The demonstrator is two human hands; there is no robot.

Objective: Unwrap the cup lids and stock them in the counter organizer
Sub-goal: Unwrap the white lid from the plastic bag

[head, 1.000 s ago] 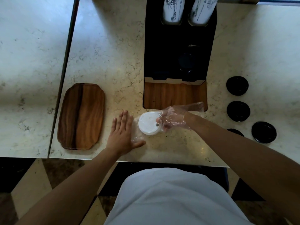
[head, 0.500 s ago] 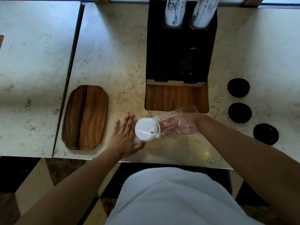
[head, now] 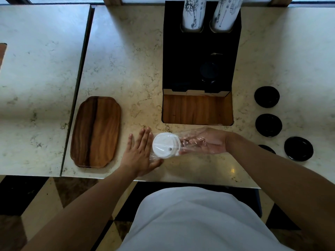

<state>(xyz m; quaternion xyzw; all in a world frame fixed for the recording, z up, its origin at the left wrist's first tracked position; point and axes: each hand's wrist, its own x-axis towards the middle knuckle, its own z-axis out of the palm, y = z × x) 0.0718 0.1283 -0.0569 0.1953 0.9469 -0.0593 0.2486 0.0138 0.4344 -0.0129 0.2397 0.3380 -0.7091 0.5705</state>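
While the left hand (head: 139,156) lies flat with fingers together and straight, pinning the clear plastic sleeve (head: 188,142) to the marble counter (head: 126,69), the right hand (head: 208,142) is inside that sleeve, fingers loosely spread toward the white lid stack (head: 165,145). These lids lie in front of the black organizer (head: 199,51), stack axis apparently running left-right, between both hands. Whether the right fingertips touch the lids, I cannot tell.

Right arm hides most of one black lid (head: 267,149).
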